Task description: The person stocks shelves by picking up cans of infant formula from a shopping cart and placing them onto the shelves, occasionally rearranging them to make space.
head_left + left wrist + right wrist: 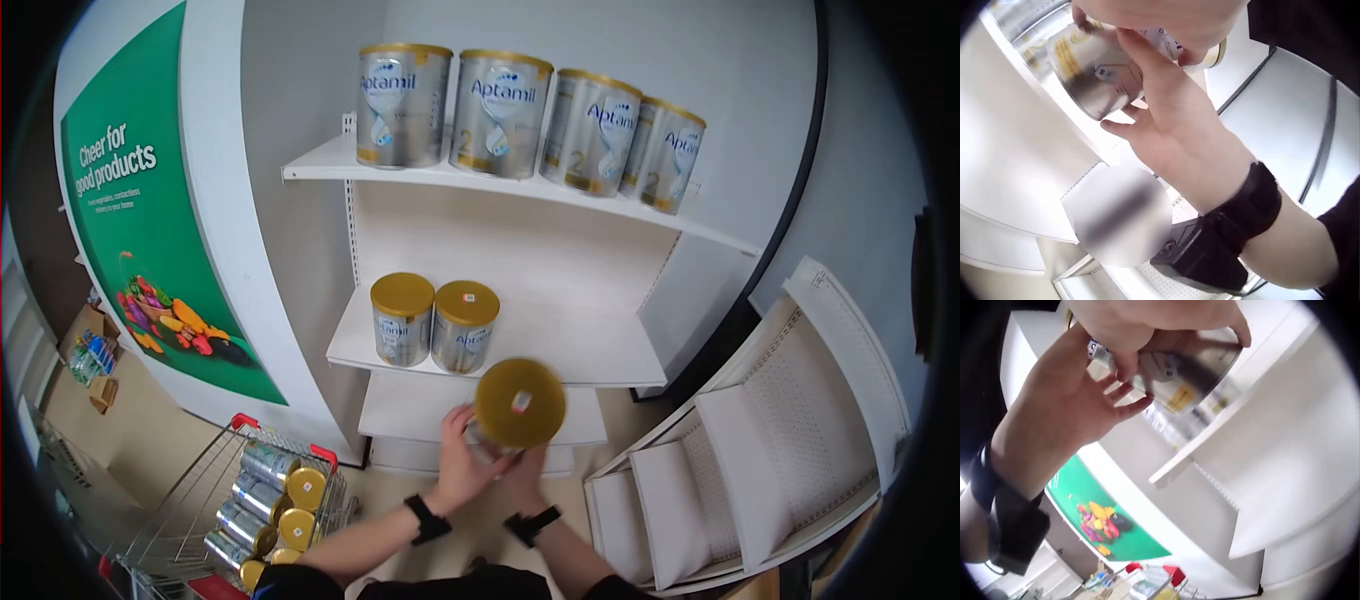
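A silver Aptamil milk powder tin point(520, 402) with a gold lid is held between both hands in front of the shelves. The left hand point(463, 465) grips its left side, and the right hand point(523, 478) holds it lower down on the right. In the left wrist view the right hand point(1172, 119) has its fingers against the tin's silver wall point(1100, 75). From the right wrist, the left hand point(1066, 394) shows fingers spread along the tin point(1179, 375). Two similar tins point(403, 318) stand side by side on the middle shelf point(560, 350), just beyond the held one.
Several tins point(500, 115) line the upper shelf point(470, 180). At lower left, a wire shopping cart point(185, 500) with red corners carries more tins point(262, 505). A white shelf unit point(720, 450) stands at right, and a green poster point(165, 230) covers the left panel.
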Available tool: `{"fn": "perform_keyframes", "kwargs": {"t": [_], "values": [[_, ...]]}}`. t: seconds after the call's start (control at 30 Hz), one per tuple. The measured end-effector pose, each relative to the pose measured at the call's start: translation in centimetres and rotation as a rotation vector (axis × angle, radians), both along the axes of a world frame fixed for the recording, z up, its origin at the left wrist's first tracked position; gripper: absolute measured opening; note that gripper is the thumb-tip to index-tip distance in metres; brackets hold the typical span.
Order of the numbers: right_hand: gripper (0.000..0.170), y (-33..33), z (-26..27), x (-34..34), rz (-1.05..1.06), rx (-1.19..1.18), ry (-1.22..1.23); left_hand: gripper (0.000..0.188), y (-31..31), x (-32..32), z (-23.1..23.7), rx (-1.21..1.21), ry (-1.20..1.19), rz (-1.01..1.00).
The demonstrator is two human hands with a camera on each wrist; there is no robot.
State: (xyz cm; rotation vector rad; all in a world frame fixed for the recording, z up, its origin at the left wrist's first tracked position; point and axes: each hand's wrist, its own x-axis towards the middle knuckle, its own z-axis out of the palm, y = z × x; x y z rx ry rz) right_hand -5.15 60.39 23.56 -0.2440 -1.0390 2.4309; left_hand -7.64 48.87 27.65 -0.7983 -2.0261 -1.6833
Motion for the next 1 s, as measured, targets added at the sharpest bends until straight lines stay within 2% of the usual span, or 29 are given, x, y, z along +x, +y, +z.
{"fn": "perform_keyframes", "kwargs": {"t": [0.03,0.07,0.1,0.17,0.23,0.3,0.33,0.4,0.53,0.6,0.8,0.93,1.0], "values": [[0.062,1.5,2.9,0.4,-0.275,0.875,-0.128,0.079,0.7,-1.2,1.4,-0.047,0.023,-0.066],[0.086,4.8,1.6,-0.7,-0.474,1.174,-0.169,0.075,1.0,-2.8,2.3,-0.182,0.112,-0.055],[0.103,6.5,3.3,-1.3,-0.386,0.922,-0.304,0.071,1.2,-4.8,2.9,-0.316,0.195,-0.05],[0.106,11.0,4.3,-3.5,-0.266,0.855,-0.192,0.067,1.4,-9.5,4.7,-0.411,0.291,0.042],[0.106,14.8,3.8,-6.7,-0.265,0.908,-0.124,0.065,1.1,-13.5,7.3,-0.608,0.414,0.192],[0.104,16.7,3.3,-9.7,-0.254,1.078,-0.125,0.063,1.4,-17.2,7.0,-0.759,0.52,0.268],[0.104,17.4,2.5,-11.3,-0.246,1.071,-0.143,0.063,1.7,-18.5,6.3,-0.769,0.505,0.256],[0.104,18.8,0.6,-13.7,-0.072,0.936,-0.101,0.056,2.5,-20.2,4.9,-0.919,0.532,0.23],[0.105,19.3,-1.3,-15.3,-0.019,0.93,-0.208,0.043,3.6,-20.8,3.5,-0.759,0.562,0.238],[0.105,19.2,-1.2,-15.6,0.003,1.0,-0.221,0.042,3.6,-21.2,3.3,-0.749,0.543,0.207],[0.107,19.7,-0.6,-15.5,0.108,0.971,-0.302,0.04,3.2,-21.8,3.4,-0.736,0.501,0.129],[0.107,20.4,-1.1,-16.0,0.171,0.966,-0.222,0.04,3.1,-21.9,3.7,-0.743,0.474,0.076],[0.094,20.5,-1.5,-16.2,0.182,0.947,-0.185,0.04,3.1,-22.0,3.8,-0.739,0.466,0.064]]}}
